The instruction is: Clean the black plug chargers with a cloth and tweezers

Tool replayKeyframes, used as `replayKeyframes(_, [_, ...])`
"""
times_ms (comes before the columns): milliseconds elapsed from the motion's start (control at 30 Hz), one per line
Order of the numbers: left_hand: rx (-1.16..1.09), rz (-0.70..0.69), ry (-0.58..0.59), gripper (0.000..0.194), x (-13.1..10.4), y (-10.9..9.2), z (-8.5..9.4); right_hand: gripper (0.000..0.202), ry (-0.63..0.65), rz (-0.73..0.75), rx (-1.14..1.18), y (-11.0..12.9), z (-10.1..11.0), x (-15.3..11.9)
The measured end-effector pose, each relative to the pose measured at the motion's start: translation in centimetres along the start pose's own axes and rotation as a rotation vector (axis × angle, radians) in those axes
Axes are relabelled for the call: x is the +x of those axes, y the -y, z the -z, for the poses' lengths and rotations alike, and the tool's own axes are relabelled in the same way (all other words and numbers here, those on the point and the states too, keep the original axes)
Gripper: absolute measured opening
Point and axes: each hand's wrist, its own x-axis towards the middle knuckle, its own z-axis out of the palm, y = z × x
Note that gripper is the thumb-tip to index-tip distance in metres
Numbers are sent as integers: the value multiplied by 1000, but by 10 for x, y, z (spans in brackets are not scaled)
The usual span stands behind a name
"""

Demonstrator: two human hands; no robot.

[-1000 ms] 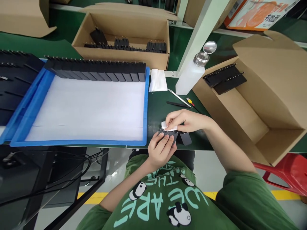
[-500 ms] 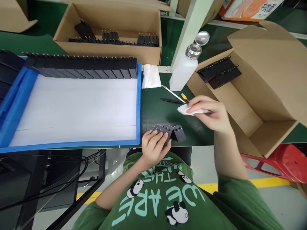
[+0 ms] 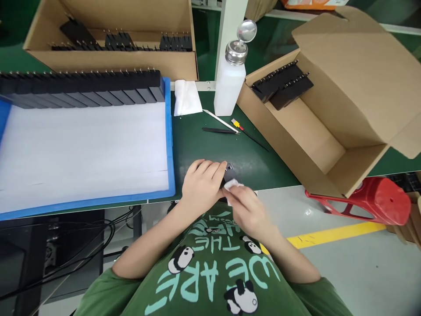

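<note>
My left hand [image 3: 202, 184] is closed over the small black plug adapters at the table's front edge and hides most of them. One black adapter [image 3: 229, 171] shows past its fingertips, with its end face up. In my right hand [image 3: 248, 208] a folded white cloth [image 3: 233, 184] is pinched, and it presses against the side of that adapter. Both hands are close together, almost touching.
A blue-edged tray [image 3: 170, 145] on the left carries a row of black adapters [image 3: 82, 90]. Cardboard boxes [image 3: 131, 61] [image 3: 279, 136] hold more adapters. A white pump bottle [image 3: 229, 87], tweezers [image 3: 220, 130], a white pen-like tool [image 3: 221, 121], a yellow-tipped cable [image 3: 236, 123] and a folded cloth [image 3: 187, 98] lie beyond my hands.
My right hand has come down and left with the white cloth, from above the table to the adapters. My left hand now covers the adapters more. The camera view has shifted right.
</note>
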Motion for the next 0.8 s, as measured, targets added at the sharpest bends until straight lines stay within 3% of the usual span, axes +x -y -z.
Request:
replayKeyframes(67, [-7,3,23,39,-1,0,3,45,37,-1,42,1,15,3])
replayKeyframes(133, [-20,11,53,43,-1,-1,7,47,-18,-48,52,-4,27,3])
replayKeyframes(267, [-49,37,87,45,1,-2,8,58,-149,-95,2,-17,15,-6])
replayKeyframes(400, [-83,46,103,43,2,0,9,64,-56,-27,38,-12,-6,-13])
replayKeyframes(500, [-102,39,164,52,3,3,22,57,75,40,145,-10,8,-7])
replayKeyframes(567, [-86,55,188,63,3,2,33,54,60,34,208,-16,24,3])
replayKeyframes(633, [-75,28,104,64,0,-2,41,54,-51,-46,235,-30,33,14])
replayKeyframes(700, [-103,-73,-62,49,-5,-10,38,52,-119,-118,262,-46,32,27])
replayKeyframes(733, [-126,-132,-138,38,-9,-14,34,50,-110,-125,286,-53,28,35])
replayKeyframes(800, [-129,-158,-172,26,-15,-21,20,44,-14,-72,353,-64,16,49])
